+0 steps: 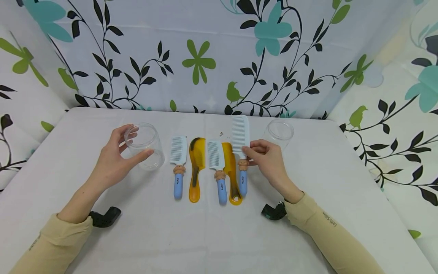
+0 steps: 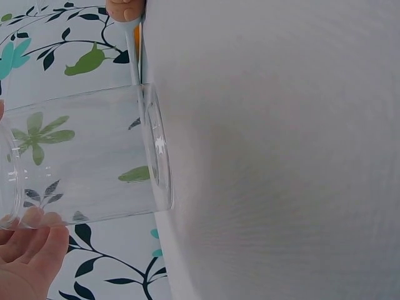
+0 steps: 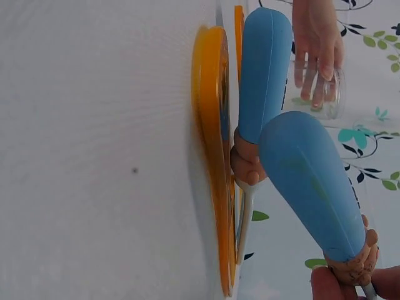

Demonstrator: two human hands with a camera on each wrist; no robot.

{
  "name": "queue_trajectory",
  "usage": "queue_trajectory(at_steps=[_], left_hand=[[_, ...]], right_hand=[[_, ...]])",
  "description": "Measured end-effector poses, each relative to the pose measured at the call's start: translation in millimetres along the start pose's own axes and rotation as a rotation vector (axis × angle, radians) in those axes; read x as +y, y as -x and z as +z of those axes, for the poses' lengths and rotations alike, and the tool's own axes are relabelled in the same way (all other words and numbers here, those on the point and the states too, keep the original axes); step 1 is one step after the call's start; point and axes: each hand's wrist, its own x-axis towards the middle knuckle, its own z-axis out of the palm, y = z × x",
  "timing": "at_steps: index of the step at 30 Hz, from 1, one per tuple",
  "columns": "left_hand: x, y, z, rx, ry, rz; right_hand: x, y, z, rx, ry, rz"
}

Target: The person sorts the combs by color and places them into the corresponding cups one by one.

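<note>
A clear plastic cup (image 1: 148, 154) stands at the left, and my left hand (image 1: 114, 158) holds it, thumb on one side and fingers on the other. In the left wrist view those fingers (image 2: 39, 240) lie against the clear wall near the rim. My right hand (image 1: 270, 160) pinches a comb (image 1: 241, 133) at its neck, by the small brown figure above the blue handle. The handle (image 3: 315, 184) looms large in the right wrist view, tilted and raised off the table. Under it lies an amber comb (image 1: 234, 186), partly covered.
Two more blue-handled combs (image 1: 178, 182) (image 1: 221, 188) and another amber comb (image 1: 195, 186) lie side by side in the middle of the white table (image 1: 205, 239). A second clear cup (image 1: 281, 133) stands behind my right hand. A patterned cloth (image 1: 205, 23) hangs at the back.
</note>
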Motion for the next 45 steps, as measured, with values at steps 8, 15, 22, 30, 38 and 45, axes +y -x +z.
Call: queue_trajectory(at_steps=[8,15,22,30,38,45], left_hand=[[-0.8,-0.6,0.8,-0.003,0.008,0.009],[-0.4,-0.9,1.1,-0.004,0.014,0.011],[-0.3,-0.7,0.8,-0.005,0.034,0.020],[-0.4,-0.1,0.4,0.003,0.028,0.027],[-0.3,-0.2,0.9,0.005,0.024,0.021],[0.4,0.0,0.6,0.005,0.020,0.016]], right_hand=[[-6,1,3,-0.010,-0.010,-0.023],[-12,-3,7,-0.005,-0.028,-0.066],[-20,-6,14,-0.008,-0.030,-0.093],[-27,-11,21,-0.013,-0.054,-0.137],[-36,-16,29,-0.011,-0.069,-0.160],[-45,-18,37,0.001,-0.093,-0.170]])
